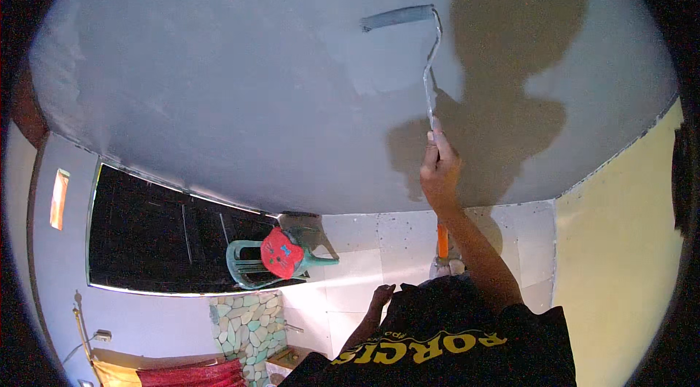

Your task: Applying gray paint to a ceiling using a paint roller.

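My right hand (441, 168) is raised in front of a large grey wall (219, 59), its fingers closed around a paint roller near the base of the bent metal rod. The roller's dark, wet-looking sleeve (397, 17) lies against the wall, tilted slightly. Below my wrist an orange piece (442, 241) shows, apparently the roller's handle. Low beside my dark shirt hangs my left hand (383, 294), small in view. Its fingers look curled in, with nothing visible in them.
A green plastic chair (244, 267) with a red cat-shaped cushion (281, 251) stands left on the pale tiled floor (354, 270). A dark opening (168, 230) lies behind it. Right is a yellow wall (620, 219); lower left, a stone-patterned panel (248, 329) and red cloth (193, 374).
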Available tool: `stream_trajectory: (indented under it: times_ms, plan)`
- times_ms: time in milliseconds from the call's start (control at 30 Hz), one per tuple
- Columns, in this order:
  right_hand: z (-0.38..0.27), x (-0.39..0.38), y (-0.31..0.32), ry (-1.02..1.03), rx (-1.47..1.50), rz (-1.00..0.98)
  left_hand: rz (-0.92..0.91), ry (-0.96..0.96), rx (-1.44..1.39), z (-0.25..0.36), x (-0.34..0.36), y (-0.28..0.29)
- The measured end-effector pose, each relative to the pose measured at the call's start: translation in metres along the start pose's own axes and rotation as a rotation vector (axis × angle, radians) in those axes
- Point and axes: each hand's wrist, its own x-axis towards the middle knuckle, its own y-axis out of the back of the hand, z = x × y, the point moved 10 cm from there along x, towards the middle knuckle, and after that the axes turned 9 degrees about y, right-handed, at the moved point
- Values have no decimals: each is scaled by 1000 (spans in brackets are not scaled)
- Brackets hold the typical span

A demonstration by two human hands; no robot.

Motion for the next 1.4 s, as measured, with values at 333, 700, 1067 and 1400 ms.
stream_trajectory:
  times_ms: [333,700,1067,1400]
  plan:
    - [23,-11,-4,-98,-20,-44,-15,-119,192,17,7,-4]
    - [13,-14,-5,-2,-58,13,-60,-16,113,6,9,-15]
    - [-5,-10,-19,86,-118,-36,-10,79,34,-12,-7,-1]
    - [20,-17,-9,18,-80,-32,109,-402,141,59,-35,25]
